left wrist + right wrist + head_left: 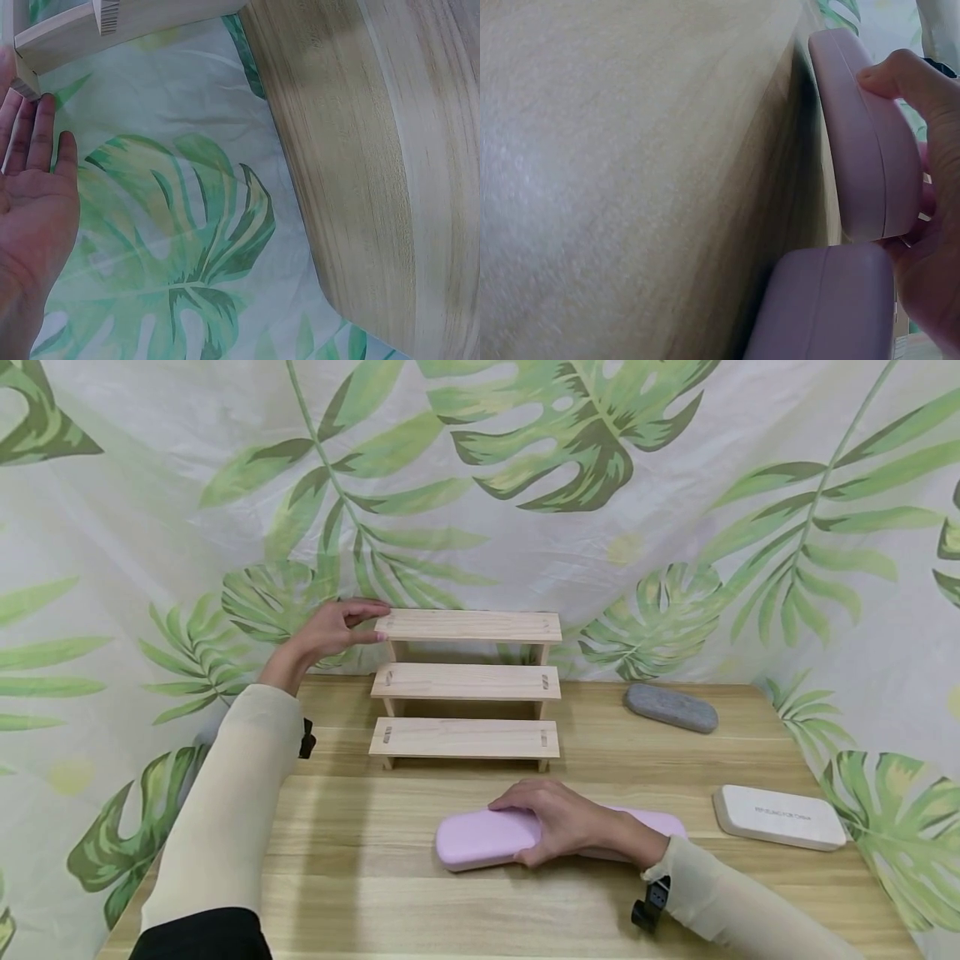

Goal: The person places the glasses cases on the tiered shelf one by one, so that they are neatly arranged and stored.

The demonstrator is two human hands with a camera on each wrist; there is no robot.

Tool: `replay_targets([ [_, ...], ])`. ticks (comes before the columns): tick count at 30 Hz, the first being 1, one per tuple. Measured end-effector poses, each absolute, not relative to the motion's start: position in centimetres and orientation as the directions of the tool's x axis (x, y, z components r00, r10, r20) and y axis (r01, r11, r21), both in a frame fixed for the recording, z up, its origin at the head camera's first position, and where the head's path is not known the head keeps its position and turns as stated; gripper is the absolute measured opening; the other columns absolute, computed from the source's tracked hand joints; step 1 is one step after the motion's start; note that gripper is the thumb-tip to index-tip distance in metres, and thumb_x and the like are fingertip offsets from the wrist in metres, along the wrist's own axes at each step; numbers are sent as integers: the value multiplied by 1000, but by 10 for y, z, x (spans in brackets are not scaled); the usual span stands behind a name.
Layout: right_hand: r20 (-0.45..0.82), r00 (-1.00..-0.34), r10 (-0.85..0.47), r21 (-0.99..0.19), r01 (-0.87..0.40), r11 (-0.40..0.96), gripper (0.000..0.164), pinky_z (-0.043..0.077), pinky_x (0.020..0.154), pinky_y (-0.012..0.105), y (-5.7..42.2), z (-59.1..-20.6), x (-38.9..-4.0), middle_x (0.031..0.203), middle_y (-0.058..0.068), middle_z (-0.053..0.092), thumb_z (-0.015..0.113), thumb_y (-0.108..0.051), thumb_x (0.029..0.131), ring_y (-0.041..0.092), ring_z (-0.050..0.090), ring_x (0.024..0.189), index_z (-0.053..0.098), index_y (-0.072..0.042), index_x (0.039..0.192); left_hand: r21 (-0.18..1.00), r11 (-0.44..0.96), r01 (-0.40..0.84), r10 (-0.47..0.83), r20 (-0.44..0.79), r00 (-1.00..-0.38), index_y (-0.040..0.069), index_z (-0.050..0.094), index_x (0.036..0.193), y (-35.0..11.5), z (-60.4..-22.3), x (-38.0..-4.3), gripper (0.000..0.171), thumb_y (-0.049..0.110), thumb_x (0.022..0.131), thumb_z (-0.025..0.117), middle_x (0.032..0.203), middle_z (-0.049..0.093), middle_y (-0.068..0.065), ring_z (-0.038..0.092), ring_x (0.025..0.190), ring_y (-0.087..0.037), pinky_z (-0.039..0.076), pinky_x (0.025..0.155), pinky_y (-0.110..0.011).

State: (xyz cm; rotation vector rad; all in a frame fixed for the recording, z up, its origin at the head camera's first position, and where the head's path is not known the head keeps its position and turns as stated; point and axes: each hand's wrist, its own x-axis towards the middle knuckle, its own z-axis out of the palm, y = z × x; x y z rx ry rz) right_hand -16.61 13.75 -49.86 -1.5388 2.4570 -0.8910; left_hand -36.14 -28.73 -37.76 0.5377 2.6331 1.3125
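A three-tier wooden stand (465, 681) rises at the back of the table. My left hand (327, 631) grips the left end of its top step, thumb at the front corner and fingers toward the back. In the left wrist view, the left hand's fingers (41, 139) reach up to the end of the board. My right hand (566, 822) holds a pink glasses case (480, 839) across its width, low over the table. A second pink glasses case (656, 821) lies right behind that hand, partly hidden by it; its end (821, 307) shows in the right wrist view.
A grey glasses case (671, 707) lies at the back right of the wooden table (322, 852). Nearer, by the right edge, is a white case (780, 817) with lettering. A leaf-patterned cloth (637, 485) hangs close behind the stand and around the table.
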Motion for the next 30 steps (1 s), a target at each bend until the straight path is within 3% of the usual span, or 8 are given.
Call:
replay_targets([
  [12,235,-502,-832,-544,-777,316,71,56,98,30,140,-493,-169,133,0,71,88,-38,77,13,65,119,69,-12,139,812,548,198,366,-20,-930,4,54,155,-288,-379,-364,58,19,103,74,165,42,-16,35,156,-34,32,126,-55],
  [19,299,-473,-829,-536,-802,264,71,56,88,25,141,-485,-176,132,3,71,90,-33,76,13,66,112,68,-9,139,820,542,183,362,-31,-932,2,53,155,-288,-380,-366,57,17,103,73,165,41,-17,34,156,-35,31,127,-55],
  [25,302,-498,-813,-561,-782,271,72,57,88,26,143,-475,-184,131,3,71,92,-31,74,13,66,113,69,-9,139,817,548,182,360,-34,-932,6,54,155,-288,-376,-363,58,22,103,74,165,42,-14,36,156,-33,33,126,-53],
  [30,321,-515,-795,-539,-789,293,70,58,89,29,144,-468,-191,130,4,73,91,-31,74,17,67,113,71,-10,137,816,556,155,353,-63,-934,4,53,155,-284,-369,-358,56,17,104,72,166,40,-15,34,156,-35,32,126,-55],
])
